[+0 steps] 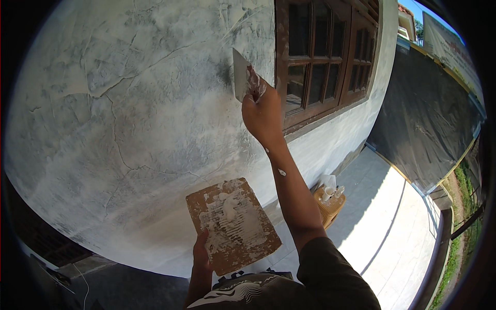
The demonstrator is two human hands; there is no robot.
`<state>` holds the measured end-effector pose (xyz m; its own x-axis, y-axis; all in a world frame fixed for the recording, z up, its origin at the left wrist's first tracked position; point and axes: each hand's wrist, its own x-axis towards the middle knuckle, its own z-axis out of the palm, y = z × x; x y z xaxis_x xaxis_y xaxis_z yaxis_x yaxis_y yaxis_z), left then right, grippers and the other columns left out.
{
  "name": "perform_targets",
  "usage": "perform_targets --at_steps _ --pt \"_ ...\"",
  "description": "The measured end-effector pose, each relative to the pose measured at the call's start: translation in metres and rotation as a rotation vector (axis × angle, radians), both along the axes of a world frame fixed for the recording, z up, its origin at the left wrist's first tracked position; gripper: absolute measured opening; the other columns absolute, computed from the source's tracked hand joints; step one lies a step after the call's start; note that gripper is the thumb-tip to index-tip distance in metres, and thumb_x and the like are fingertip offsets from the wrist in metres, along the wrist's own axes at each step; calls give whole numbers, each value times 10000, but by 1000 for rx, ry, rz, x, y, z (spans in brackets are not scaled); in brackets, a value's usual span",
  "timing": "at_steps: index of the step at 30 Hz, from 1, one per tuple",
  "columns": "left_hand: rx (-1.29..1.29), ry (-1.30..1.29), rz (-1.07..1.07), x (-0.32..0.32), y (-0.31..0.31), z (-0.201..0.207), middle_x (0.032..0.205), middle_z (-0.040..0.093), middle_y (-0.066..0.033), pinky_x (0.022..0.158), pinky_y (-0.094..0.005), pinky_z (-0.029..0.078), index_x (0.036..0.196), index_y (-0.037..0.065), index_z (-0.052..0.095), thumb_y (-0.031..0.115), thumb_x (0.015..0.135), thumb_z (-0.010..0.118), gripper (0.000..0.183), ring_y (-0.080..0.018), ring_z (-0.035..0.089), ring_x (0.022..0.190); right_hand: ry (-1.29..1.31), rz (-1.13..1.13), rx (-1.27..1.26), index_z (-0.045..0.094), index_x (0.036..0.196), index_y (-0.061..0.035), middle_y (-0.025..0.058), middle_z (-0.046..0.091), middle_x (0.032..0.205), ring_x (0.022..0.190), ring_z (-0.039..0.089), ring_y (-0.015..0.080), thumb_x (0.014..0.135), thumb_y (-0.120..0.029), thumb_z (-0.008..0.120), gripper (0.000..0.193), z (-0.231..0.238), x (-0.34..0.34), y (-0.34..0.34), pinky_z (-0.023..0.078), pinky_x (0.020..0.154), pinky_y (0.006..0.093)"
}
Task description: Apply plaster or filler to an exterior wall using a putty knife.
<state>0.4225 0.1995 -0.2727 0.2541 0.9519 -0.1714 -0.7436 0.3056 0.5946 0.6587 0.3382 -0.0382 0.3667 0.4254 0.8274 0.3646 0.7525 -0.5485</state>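
Observation:
My right hand (262,109) is raised toward the wall, its fingers closed round the handle of a putty knife. The broad, pale blade of the putty knife (239,75) is at the wall's surface, left of the window; whether it touches cannot be told. White paste smears the fingers and spots the forearm. Low in front of me, my left hand (202,251) grips the left edge of a brown plastering board (266,227). White putty (232,214) lies on the board in a ridged, uneven layer. The grey-white wall (170,103) has several cracks and patchy coating.
A brown wooden window (315,59) with glass panes is set in the wall at the right. Below it, a tan stool (329,206) carries a white cup and small items. Dark sheeting (429,113) hangs on a frame at far right. Pale tiles (385,232) cover the sunlit floor.

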Motion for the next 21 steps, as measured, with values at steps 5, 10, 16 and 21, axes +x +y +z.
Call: perform_targets --at_steps 5,10,16,21 --pt "-47 -67 -43 -4 1 -7 1142 546 -175 862 -463 480 1275 11 381 276 902 498 472 -321 571 1010 23 -469 -7 477 1151 107 269 614 762 736 624 400 697 70 447 457 48 35 26 500 651 397" --pt "-47 -52 12 -2 -3 -8 1150 545 -176 865 -470 478 1279 11 377 274 904 494 473 -325 569 1018 -257 -639 -191 314 1238 180 327 535 986 801 606 411 712 45 535 586 55 -16 66 510 690 420" --pt "-35 -31 19 1 -4 -4 1174 533 -179 875 -463 475 1288 15 368 263 912 481 465 -322 560 1041 -279 -566 -181 351 1203 177 317 518 988 761 600 389 669 84 563 582 21 -61 56 516 653 400" --pt "-19 -10 -17 -3 -1 -5 1180 528 -180 874 -460 477 1290 16 366 266 911 483 469 -323 556 1047 -338 -321 -114 373 1232 132 331 536 1007 819 590 409 656 108 524 596 -17 -65 12 497 729 433"
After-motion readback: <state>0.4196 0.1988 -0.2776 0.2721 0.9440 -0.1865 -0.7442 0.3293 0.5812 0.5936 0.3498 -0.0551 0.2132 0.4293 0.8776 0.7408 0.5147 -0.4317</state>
